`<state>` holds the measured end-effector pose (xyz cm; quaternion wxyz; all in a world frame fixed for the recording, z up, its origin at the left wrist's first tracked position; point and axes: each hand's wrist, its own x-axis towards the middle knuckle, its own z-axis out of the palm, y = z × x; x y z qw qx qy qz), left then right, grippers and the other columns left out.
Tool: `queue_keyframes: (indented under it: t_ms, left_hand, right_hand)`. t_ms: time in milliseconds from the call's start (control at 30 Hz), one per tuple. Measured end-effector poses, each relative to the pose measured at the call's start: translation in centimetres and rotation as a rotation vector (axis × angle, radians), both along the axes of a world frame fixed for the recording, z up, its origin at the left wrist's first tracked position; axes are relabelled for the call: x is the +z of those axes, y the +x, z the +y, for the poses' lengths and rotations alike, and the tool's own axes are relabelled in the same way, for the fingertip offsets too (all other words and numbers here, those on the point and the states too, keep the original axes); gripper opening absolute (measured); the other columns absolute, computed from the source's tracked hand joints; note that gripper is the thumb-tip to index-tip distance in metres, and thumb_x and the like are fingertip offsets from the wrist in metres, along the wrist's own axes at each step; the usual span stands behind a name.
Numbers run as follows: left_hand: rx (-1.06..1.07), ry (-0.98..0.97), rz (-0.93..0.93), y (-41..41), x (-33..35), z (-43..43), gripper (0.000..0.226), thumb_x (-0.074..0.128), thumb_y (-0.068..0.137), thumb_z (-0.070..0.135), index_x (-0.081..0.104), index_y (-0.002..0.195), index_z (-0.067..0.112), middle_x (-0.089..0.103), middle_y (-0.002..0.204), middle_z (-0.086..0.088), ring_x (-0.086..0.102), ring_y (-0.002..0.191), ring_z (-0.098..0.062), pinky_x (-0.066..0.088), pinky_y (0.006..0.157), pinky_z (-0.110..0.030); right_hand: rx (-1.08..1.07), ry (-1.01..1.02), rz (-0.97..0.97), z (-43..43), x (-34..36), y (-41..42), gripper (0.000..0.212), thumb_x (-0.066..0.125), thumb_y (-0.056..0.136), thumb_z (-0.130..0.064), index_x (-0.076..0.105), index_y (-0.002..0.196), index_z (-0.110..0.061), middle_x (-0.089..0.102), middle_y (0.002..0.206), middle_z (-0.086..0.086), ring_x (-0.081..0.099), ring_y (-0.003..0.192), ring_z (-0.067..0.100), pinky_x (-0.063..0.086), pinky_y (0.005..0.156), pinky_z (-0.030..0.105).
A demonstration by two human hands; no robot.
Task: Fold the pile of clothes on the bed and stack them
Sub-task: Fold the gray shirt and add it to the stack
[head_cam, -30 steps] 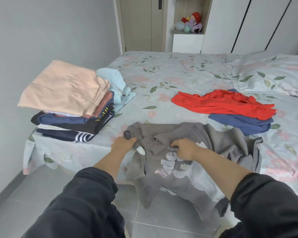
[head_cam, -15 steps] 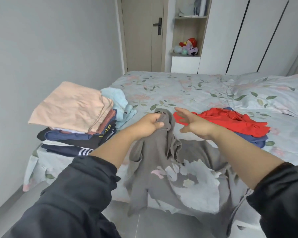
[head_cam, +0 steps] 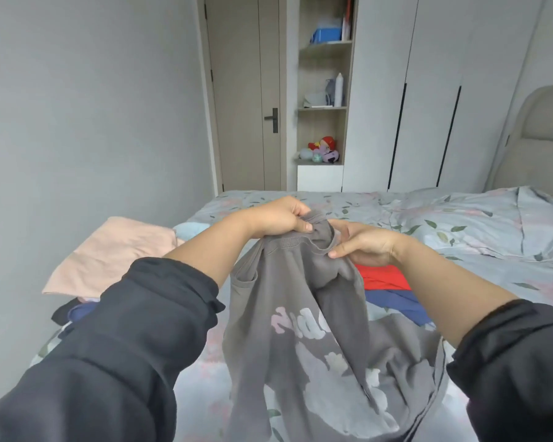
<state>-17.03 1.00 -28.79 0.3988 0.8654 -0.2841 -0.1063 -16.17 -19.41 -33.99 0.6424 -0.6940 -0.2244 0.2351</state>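
My left hand [head_cam: 281,220] is fisted tight round the neckband of the grey sweatshirt [head_cam: 300,330], and my right hand [head_cam: 363,244] pinches that same band just beside it, thumb in front, fingers behind. The sweatshirt hangs lifted above the bed [head_cam: 460,282], its lower part trailing at the bed's near edge. The folded stack [head_cam: 115,253] sits on the bed's left corner; a red garment [head_cam: 382,277] and a blue garment [head_cam: 396,301] lie mid-bed.
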Motion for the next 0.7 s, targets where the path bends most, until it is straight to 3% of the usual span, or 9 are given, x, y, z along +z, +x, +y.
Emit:
queue_keyframes:
  t_ms: [100,167,267,333,433,533,633,700]
  left_hand:
    - [0.033,0.056,-0.134,-0.6,3.2,-1.1,0.013,0.058,0.093,0.005,0.068,0.091,-0.003,0.069,0.087,-0.012,0.060,0.076,-0.017,0.051,0.076,-0.032]
    - [0.080,0.080,-0.245,-1.0,5.5,-1.6,0.027,0.065,0.090,0.022,0.065,0.093,-0.005,0.064,0.086,-0.010,0.054,0.076,-0.016,0.048,0.075,-0.034]
    - [0.112,0.195,-0.411,-2.0,8.1,-2.2,0.033,0.076,0.076,0.042,0.058,0.081,0.015,0.057,0.077,0.007,0.053,0.070,-0.009,0.037,0.062,-0.023]
    - [0.149,0.359,-0.587,-2.2,9.0,-2.6,0.032,0.079,0.072,0.031,0.053,0.089,0.023,0.057,0.084,0.009,0.057,0.083,-0.013,0.038,0.064,-0.024]
    - [0.346,0.399,-0.730,-2.0,9.6,-2.5,0.026,0.056,0.076,0.005,0.052,0.096,0.021,0.058,0.097,-0.002,0.058,0.098,-0.029,0.046,0.073,-0.030]
    - [0.611,0.342,-0.690,-1.9,10.3,-2.1,0.019,0.047,0.077,0.002,0.054,0.084,0.018,0.056,0.092,-0.004,0.057,0.091,-0.030,0.044,0.068,-0.031]
    - [0.781,0.208,-0.570,-1.7,11.0,-1.3,0.012,0.050,0.083,0.007,0.055,0.079,0.017,0.055,0.086,-0.004,0.052,0.080,-0.028,0.041,0.065,-0.028]
    - [0.764,-0.106,-0.450,-1.7,11.6,-0.8,0.018,0.056,0.088,0.017,0.056,0.070,0.015,0.055,0.076,-0.005,0.051,0.077,-0.026,0.039,0.063,-0.026]
  right_hand:
    - [-0.116,-0.081,-0.047,-0.3,2.4,-1.7,0.029,0.053,0.087,0.009,0.076,0.087,-0.009,0.074,0.091,0.008,0.070,0.084,0.017,0.056,0.076,0.028]
    - [-0.307,0.042,-0.048,-0.6,4.4,-2.6,0.021,0.055,0.090,-0.002,0.072,0.101,-0.007,0.071,0.099,0.011,0.068,0.090,0.022,0.054,0.083,0.033]
    - [-0.484,0.238,-0.076,-0.9,8.2,-3.9,0.026,0.053,0.093,-0.009,0.062,0.117,-0.003,0.069,0.105,0.014,0.066,0.094,0.025,0.051,0.089,0.037]
    - [-0.585,0.299,-0.132,-0.9,10.8,-4.8,0.024,0.053,0.093,-0.010,0.063,0.114,-0.001,0.071,0.097,0.012,0.068,0.087,0.024,0.053,0.085,0.036]
    - [-0.743,0.413,-0.213,-1.6,14.5,-6.5,0.018,0.057,0.092,-0.011,0.066,0.104,-0.002,0.072,0.090,0.011,0.069,0.082,0.023,0.054,0.083,0.037]
    - [-0.777,0.550,-0.259,-2.6,17.5,-8.3,0.013,0.056,0.094,-0.014,0.066,0.090,-0.008,0.073,0.074,0.004,0.071,0.067,0.016,0.056,0.069,0.030]
    - [-0.817,0.607,-0.305,-2.8,19.8,-10.3,0.020,0.055,0.095,-0.018,0.065,0.107,-0.005,0.070,0.097,0.010,0.068,0.089,0.023,0.054,0.088,0.038]
    - [-0.845,0.640,-0.320,-2.6,20.9,-11.4,0.027,0.054,0.096,-0.020,0.061,0.116,-0.005,0.067,0.104,0.012,0.065,0.099,0.027,0.050,0.095,0.040]
